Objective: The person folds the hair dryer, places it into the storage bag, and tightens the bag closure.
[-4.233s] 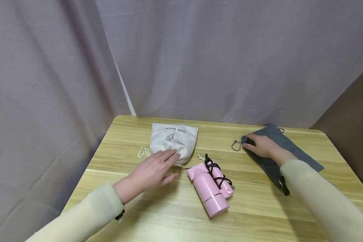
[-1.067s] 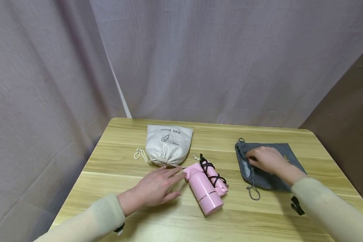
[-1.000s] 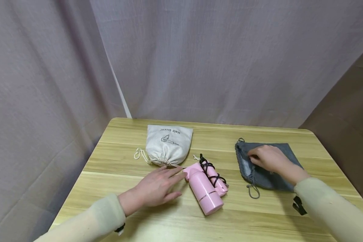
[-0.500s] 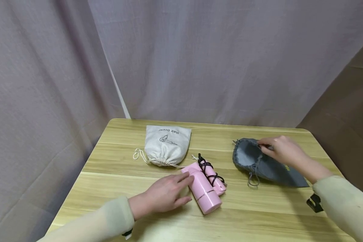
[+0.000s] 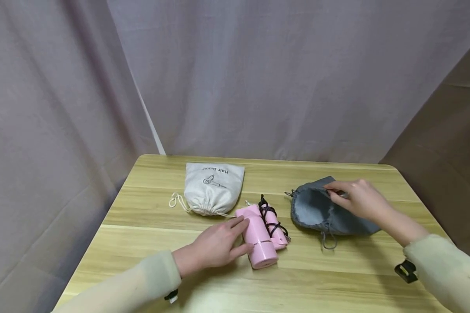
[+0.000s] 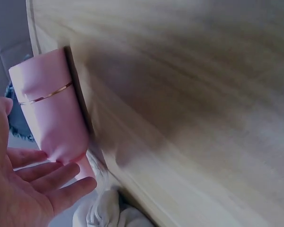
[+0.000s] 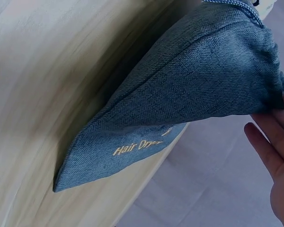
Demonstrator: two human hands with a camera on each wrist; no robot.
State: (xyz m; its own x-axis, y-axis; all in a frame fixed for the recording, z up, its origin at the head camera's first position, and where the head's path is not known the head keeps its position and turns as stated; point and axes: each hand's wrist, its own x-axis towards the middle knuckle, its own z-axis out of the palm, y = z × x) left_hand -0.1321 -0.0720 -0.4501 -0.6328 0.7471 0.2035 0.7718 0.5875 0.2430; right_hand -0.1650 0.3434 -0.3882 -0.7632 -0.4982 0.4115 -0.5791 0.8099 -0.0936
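A pink hair dryer (image 5: 257,232) lies on the table, its folded handle wound with a black cord (image 5: 275,228). My left hand (image 5: 214,247) is at its left side, fingertips on the barrel near the back and thumb against the lower side. In the left wrist view the fingers (image 6: 64,182) look extended and loosely bent beside the dryer. A grey drawstring bag (image 5: 348,221) lies to the right, its mouth gaping toward the dryer. My right hand (image 5: 364,201) pinches the upper rim and holds it up. Gold lettering (image 7: 138,145) shows on the bag in the right wrist view.
A white drawstring pouch (image 5: 215,189) printed "Hair Dryer" lies behind my left hand, its cords (image 5: 176,200) loose on the table. The wooden table (image 5: 141,213) ends at a back edge near grey curtains (image 5: 235,87).
My right hand has turned the grey bag and lifted its rim, so the mouth gapes wide. My left hand has moved right from the white pouch onto the hair dryer, which has turned slightly.
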